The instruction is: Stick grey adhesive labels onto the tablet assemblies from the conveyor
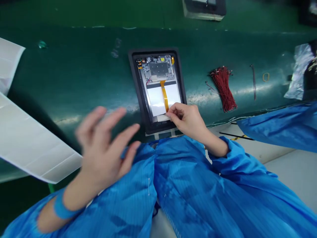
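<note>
An opened tablet (154,99) lies in a black tray (140,99) in front of me, its circuit board (158,68) at the far end. An orange ribbon cable (164,94) runs from the board toward me over the white battery area. With thumb and forefinger pinched, my right hand (185,119) is at the cable's near end, by a pale strip; what the fingertips hold is hidden. My left hand (106,145) is raised left of the tray, slightly blurred, fingers spread and nothing in it.
On the right lie a bundle of red wires (224,89), a single wire (254,82), a rubber band (265,77) and a clear plastic bag (299,72). White sheets (32,138) are at left. Another black tray (204,9) stands at the back. A blue sleeve (284,125) shows at right.
</note>
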`<state>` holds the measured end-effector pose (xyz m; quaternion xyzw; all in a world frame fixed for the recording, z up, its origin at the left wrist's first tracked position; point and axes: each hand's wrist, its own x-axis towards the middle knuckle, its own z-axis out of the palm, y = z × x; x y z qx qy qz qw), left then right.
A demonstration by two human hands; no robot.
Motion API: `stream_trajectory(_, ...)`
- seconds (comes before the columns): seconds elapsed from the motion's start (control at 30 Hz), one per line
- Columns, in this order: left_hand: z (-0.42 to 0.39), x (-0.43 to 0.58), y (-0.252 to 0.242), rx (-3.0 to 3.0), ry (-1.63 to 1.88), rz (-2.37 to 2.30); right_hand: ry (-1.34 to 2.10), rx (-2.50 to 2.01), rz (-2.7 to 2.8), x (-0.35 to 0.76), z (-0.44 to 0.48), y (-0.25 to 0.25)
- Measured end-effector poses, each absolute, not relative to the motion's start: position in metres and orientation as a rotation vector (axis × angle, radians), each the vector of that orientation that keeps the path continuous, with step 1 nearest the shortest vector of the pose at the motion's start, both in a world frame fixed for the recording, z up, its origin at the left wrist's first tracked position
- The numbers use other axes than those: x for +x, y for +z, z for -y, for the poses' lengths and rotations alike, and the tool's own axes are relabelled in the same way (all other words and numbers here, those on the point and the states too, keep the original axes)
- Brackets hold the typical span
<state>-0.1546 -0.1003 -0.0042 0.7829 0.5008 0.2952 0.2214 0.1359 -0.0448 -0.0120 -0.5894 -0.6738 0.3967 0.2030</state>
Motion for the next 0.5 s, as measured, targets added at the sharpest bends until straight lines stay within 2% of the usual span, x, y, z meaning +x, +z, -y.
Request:
stream_trajectory(0.23, 0.100, -0.089, -0.040, 2.449, 0.767, -1.241, 1.073, -1.638, 1.907, 0.136, 0.044, -0.015)
stream_trajectory(0.5, 0.085, -0.081, -0.046, 2.505, 0.751, -1.269, 1.099, -1.653, 1.950, 0.136, 0.042, -0.012)
